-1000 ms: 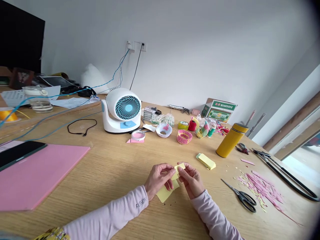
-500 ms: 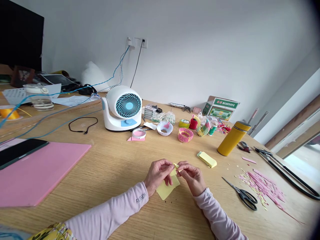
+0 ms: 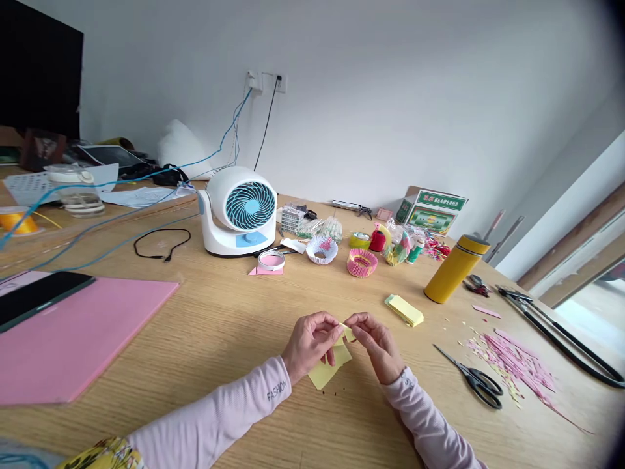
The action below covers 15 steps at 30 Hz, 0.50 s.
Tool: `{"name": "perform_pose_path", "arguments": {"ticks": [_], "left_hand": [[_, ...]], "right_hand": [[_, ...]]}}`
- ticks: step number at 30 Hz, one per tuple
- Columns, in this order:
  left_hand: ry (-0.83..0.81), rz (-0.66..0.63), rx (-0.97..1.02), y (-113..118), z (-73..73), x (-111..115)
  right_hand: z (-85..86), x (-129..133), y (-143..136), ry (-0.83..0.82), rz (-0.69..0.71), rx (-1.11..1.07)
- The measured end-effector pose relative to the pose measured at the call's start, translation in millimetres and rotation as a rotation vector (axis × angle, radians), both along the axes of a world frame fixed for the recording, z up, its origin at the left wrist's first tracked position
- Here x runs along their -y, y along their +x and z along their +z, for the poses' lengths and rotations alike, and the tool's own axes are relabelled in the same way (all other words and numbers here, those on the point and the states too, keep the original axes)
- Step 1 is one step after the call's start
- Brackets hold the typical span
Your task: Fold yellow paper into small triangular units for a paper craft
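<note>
Between the fingertips of both hands is a small piece of yellow paper (image 3: 347,333), raised just above the table. My left hand (image 3: 312,344) pinches its left side, and my right hand (image 3: 377,346) pinches the right. Part of the paper is covered by the fingers. Below my left hand lies a flat yellow sheet (image 3: 326,374) on the tabletop, partly hidden by that hand. A stack of yellow paper slips (image 3: 405,311) rests beyond my right hand. Black-handled scissors (image 3: 474,379) lie to the right, with their blades pointing away to the left.
Pink paper strips (image 3: 517,368) are scattered at the right, near a yellow bottle (image 3: 452,273). Farther back stand a white fan (image 3: 239,208), a pink pleated ring (image 3: 362,263) and a white pleated ring (image 3: 321,250). A phone (image 3: 43,296) rests on pink sheets (image 3: 97,339) at left.
The yellow paper between my fingers has turned and shows more of its face. My right fingers have shifted slightly on it. My left hand has hardly moved.
</note>
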<state>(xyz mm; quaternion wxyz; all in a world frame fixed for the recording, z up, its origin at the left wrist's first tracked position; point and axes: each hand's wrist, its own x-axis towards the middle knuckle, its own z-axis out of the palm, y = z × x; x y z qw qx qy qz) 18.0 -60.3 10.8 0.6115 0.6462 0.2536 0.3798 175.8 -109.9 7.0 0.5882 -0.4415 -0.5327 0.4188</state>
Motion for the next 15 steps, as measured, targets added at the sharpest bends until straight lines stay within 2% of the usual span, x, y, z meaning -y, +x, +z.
{"name": "perform_pose_path", "arguments": {"ticks": [4, 11, 15], "left_hand": [[0.057, -0.007, -0.033, -0.4, 0.1, 2.3], [-0.021, -0.017, -0.021, 1.6, -1.5, 0.9], [0.022, 0.029, -0.069, 0.2, -1.7, 0.3]], "right_hand": [[0.0, -1.9, -2.7, -0.055, -0.049, 0.096], [-3.0, -3.7, -0.1, 0.008, -0.123, 0.126], [-6.0, -4.0, 1.4, 0.043, -0.143, 0.181]]}}
